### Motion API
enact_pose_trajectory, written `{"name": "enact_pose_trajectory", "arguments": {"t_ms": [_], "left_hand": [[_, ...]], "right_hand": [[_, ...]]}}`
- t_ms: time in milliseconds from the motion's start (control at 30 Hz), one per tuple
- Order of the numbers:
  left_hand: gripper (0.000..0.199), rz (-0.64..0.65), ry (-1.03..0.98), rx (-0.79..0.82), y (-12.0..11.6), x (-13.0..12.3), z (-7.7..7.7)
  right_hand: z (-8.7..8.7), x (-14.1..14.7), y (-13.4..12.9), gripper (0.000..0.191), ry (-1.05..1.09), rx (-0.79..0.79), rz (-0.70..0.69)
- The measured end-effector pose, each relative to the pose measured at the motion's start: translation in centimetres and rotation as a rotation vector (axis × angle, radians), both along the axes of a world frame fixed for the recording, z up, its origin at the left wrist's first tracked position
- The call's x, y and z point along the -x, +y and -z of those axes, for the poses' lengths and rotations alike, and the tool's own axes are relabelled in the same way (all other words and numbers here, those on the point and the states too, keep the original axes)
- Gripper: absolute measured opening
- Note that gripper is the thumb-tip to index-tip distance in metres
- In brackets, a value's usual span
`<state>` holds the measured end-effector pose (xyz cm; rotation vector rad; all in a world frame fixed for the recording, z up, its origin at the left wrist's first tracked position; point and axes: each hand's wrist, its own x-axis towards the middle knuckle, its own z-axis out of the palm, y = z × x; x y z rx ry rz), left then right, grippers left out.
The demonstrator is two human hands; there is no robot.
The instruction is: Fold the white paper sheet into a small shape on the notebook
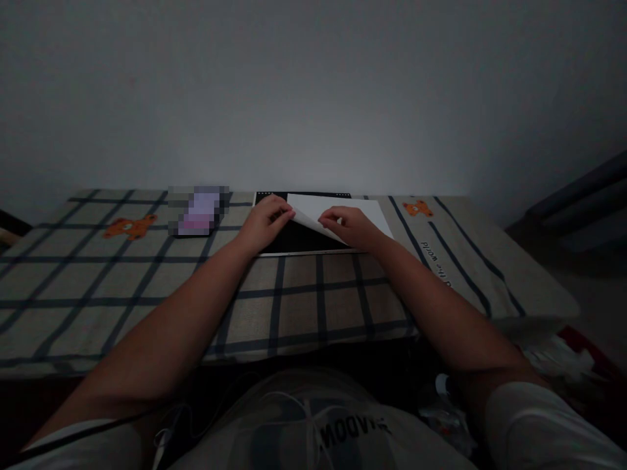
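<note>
A white sheet of paper point(337, 202) lies partly over a flat black board or page point(294, 240) with a pale rim. Its near-left edge is lifted and slants down toward the right. My left hand point(268, 220) pinches the sheet's upper left edge between thumb and fingertips, above the black surface. Farther along that same edge, my right hand point(350, 223) is closed, with thumb and forefinger on the paper. My right hand and forearm cover the sheet's lower right part.
A checked tablecloth point(294, 307) with orange bear prints covers the table. To the left lies a phone point(198, 212), its screen blurred. The grey wall point(313, 98) rises behind the table. Plastic bags point(558, 356) sit below the table's right edge.
</note>
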<state>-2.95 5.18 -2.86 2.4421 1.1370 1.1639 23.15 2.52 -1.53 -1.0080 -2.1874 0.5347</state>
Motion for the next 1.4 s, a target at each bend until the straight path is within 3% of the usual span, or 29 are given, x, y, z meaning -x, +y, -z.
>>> {"name": "enact_pose_trajectory", "arguments": {"t_ms": [167, 300, 533, 800, 1100, 1400], "left_hand": [[0.023, 0.084, 0.025, -0.027, 0.0, 0.1, 0.0], [0.024, 0.077, 0.045, -0.040, 0.0, 0.2, -0.1], [0.025, 0.138, 0.121, -0.059, -0.7, -0.1, -0.7], [0.027, 0.148, 0.155, -0.038, -0.7, 0.0, -0.7], [0.027, 0.138, 0.054, -0.034, -1.2, -0.2, -0.7], [0.037, 0.173, 0.076, -0.035, -1.0, -0.2, -0.5]], "right_hand": [[-1.7, 3.0, 0.7, 0.030, -0.035, 0.019, -0.068], [-1.1, 4.4, 1.1, 0.026, 0.027, 0.031, -0.011], [0.7, 3.9, 1.1, 0.028, 0.159, 0.112, 0.003], [0.5, 3.3, 1.1, 0.029, 0.191, 0.168, -0.083], [0.5, 3.3, 1.2, 0.027, 0.205, 0.146, -0.060], [0.9, 3.3, 1.0, 0.031, 0.197, 0.161, -0.075]]}}
